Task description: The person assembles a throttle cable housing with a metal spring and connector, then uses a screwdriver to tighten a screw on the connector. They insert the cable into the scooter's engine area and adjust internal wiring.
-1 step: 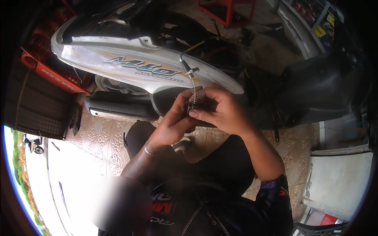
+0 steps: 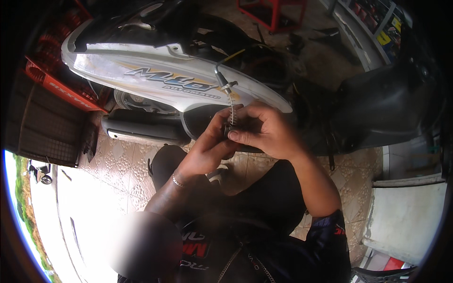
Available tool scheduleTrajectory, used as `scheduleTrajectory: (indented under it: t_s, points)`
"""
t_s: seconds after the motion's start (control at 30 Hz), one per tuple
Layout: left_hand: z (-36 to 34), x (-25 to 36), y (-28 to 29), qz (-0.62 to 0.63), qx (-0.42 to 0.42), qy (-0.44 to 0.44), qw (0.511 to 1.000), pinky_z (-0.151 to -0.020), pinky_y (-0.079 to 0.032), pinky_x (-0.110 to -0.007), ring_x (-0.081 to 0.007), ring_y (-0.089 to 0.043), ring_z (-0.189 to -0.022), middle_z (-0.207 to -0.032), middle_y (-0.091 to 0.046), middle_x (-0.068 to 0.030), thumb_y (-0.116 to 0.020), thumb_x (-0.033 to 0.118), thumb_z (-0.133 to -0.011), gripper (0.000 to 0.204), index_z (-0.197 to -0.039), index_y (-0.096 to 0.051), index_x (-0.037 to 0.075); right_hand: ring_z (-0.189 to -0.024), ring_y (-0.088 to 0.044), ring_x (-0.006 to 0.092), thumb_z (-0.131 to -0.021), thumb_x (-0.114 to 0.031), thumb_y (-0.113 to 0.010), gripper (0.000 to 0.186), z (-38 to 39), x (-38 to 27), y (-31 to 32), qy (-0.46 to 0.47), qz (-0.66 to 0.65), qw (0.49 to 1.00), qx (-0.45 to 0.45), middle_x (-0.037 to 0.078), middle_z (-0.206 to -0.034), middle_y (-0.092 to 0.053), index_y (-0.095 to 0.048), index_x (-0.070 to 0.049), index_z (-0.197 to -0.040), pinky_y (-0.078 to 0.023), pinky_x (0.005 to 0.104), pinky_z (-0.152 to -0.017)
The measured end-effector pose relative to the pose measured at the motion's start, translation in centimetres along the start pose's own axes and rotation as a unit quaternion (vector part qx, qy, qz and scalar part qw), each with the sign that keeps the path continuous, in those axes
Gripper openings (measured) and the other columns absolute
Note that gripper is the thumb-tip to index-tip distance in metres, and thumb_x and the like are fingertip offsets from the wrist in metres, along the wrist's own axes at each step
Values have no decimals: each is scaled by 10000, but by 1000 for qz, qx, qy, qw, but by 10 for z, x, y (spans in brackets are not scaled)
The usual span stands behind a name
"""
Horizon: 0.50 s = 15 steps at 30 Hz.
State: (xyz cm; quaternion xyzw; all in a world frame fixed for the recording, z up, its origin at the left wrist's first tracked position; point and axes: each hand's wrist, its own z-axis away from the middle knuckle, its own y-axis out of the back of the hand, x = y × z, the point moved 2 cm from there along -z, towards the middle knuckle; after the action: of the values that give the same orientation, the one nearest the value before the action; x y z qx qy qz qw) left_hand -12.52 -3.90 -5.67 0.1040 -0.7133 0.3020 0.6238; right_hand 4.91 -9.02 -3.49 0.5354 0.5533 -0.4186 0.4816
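Note:
A cable (image 2: 218, 69) with a bent metal end piece runs down from the motorcycle. From its end fitting (image 2: 230, 87) a thin coil spring (image 2: 232, 107) stretches down between my hands. My left hand (image 2: 207, 146), with a chain bracelet at the wrist, is closed around the spring's lower end from the left. My right hand (image 2: 269, 132) closes on the same place from the right, its thumb pressed near a small dark part (image 2: 230, 128). Fingers hide most of that part, so its kind cannot be made out.
A motorcycle with a white side panel (image 2: 155, 70) stands right in front of me, its silver-grey exhaust muffler (image 2: 141, 127) low at left. A dark seat-like form (image 2: 377, 104) lies at right. A red rack (image 2: 66, 89) stands at far left, a red trolley (image 2: 273, 14) behind.
My right thumb and the spring's lower end have shifted very slightly. Both hands otherwise stay in the same place.

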Motion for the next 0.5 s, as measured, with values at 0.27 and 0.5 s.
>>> scheduleTrajectory:
  t_s: [0.27,0.5]
  points:
    - [-4,3,-1,-59,7,4,998,-622,-376,-205,-50,-437,-689,-986,-603,-44,-485,26,-958,535,-1479,-367,39,-941,-662,162,-952,-141,-697,319,-44,-51,25,133,253,958,10,119,-1065,-628,-634,-79,-1259,-578,295,-803]
    - [-2,3,2,-61,6,2,998,-616,-369,-196,-49,-436,-683,-930,-588,-38,-486,44,-968,513,-1473,-392,29,-1062,-643,199,-859,9,-644,429,-76,-82,36,71,326,927,-171,120,-1222,-599,-652,-112,-1270,-582,341,-891]
